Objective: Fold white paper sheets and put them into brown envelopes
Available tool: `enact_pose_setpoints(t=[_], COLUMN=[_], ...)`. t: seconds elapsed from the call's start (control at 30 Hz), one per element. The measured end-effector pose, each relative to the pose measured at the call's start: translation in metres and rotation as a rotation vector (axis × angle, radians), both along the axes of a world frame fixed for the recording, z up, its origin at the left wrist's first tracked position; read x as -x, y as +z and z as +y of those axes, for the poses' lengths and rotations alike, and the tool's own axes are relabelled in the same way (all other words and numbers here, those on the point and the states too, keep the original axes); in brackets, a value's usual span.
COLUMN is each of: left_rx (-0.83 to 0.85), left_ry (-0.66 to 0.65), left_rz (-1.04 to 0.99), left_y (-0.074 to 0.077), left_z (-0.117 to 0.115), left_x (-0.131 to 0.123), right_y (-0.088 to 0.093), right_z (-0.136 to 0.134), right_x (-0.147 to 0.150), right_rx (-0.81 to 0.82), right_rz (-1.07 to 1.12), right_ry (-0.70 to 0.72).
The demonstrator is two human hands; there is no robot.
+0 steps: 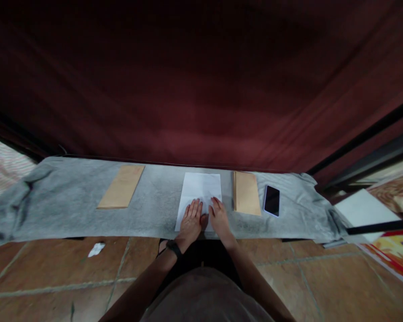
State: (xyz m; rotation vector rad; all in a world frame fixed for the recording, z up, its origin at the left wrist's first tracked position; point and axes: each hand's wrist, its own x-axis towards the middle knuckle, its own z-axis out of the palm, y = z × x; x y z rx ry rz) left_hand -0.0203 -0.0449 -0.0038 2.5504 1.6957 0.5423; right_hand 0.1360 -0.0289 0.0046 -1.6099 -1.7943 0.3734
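A white sheet of paper (201,184) lies flat on the grey cloth in front of me, with faint crease lines across it. My left hand (192,220) rests palm down on its lower left part, fingers stretched out. On the lower right part lies my right hand (219,218), its fingers extended and pointing up the sheet. To the right of the paper are brown envelopes (247,193), which look stacked. Another brown envelope (121,187) lies farther off to the left.
Grey cloth (161,197) covers the long, narrow table. A phone (272,201) with a dark screen lies right of the envelopes. Behind the table hangs a dark red curtain (201,112). Crumpled white paper (96,249) is on the tiled floor. Black bars (366,138) stand at the right.
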Motion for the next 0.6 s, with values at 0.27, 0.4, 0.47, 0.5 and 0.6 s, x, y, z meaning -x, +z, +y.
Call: enact_pose_setpoints(t=[0.27, 0.4, 0.47, 0.5, 0.6], left_rx=[0.03, 0.017, 0.009, 0.005, -0.006], left_ry=[0.039, 0.155, 0.209, 0.229, 0.273], left_rz=[0.101, 0.064, 0.032, 0.019, -0.006], left_y=[-0.003, -0.004, -0.004, -0.004, -0.006], left_z=[0.021, 0.022, 0.023, 0.024, 0.025], left_x=[0.002, 0.018, 0.029, 0.035, 0.053], right_y=[-0.007, -0.014, -0.015, -0.015, -0.017], right_z=[0.007, 0.002, 0.0, -0.001, -0.006], right_x=[0.037, 0.024, 0.015, 0.01, -0.005], right_rx=[-0.023, -0.04, -0.047, -0.047, -0.032], right_rz=[-0.291, -0.39, -0.421, -0.429, -0.421], right_ry=[0.183, 0.08, 0.024, -0.004, -0.062])
